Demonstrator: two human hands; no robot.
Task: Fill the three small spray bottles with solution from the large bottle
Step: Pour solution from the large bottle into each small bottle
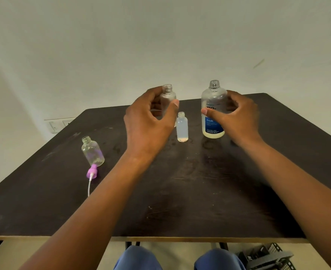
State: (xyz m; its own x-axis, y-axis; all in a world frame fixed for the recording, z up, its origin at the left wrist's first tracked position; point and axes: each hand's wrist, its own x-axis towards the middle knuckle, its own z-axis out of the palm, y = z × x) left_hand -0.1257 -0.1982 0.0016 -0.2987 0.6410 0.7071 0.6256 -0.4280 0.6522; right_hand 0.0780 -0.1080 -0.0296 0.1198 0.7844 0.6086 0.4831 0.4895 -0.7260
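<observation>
Progress is appearing partial at best. Three small bottles are standing uncapped on the dark bench (pixel 180 201). The slim small bottle (pixel 182 127) in the middle of the bench is showing only a shallow layer of liquid at its base. The rounded small bottle (pixel 93 152) toward the left edge is looking near empty. The third small bottle (pixel 168 94) toward the far edge is reading as empty, though the hand is partly hiding it. The large bottle (pixel 213 112), blue-labelled and open-necked, is sitting toward the far right; its level cannot be told.

All four are standing upright, long axes vertical, mouths pointing up. A purple spray head (pixel 92 171) is lying on its side beside the rounded bottle, its white tube trailing toward the near edge.

The left hand (pixel 147 121) is curling round the third small bottle, thumb at its front (firm contact cannot be confirmed). The right hand (pixel 236 117) is curling round the large bottle, thumb across the label. Filling of all three is judged outstanding, and capping after
</observation>
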